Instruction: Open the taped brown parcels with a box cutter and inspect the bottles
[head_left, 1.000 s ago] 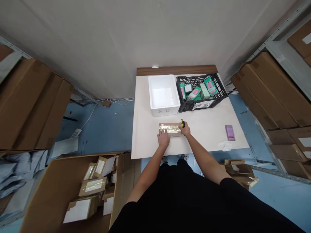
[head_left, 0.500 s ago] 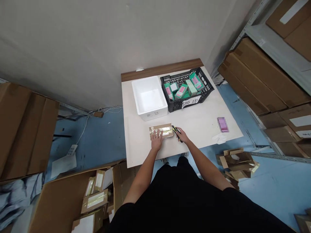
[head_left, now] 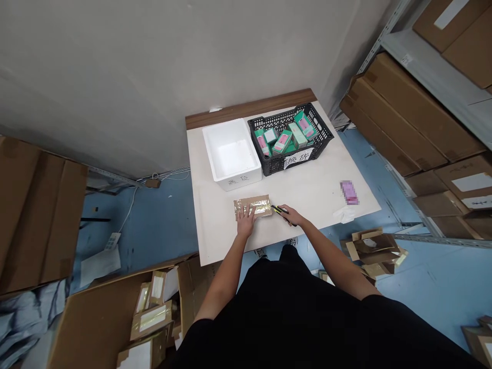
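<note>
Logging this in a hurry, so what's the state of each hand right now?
Left hand: open, resting on the taped cardboard box.
Right hand: closed, holding a utility knife.

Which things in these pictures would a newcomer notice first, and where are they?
Probably the black crate of green boxes first, on the far part of the table, just right of a white bin. Nearer, the left hand lies on a taped cardboard box, and the right hand holds a black-and-yellow cutter at its right end. At lower left, a big open carton holds taped parcels.
</note>
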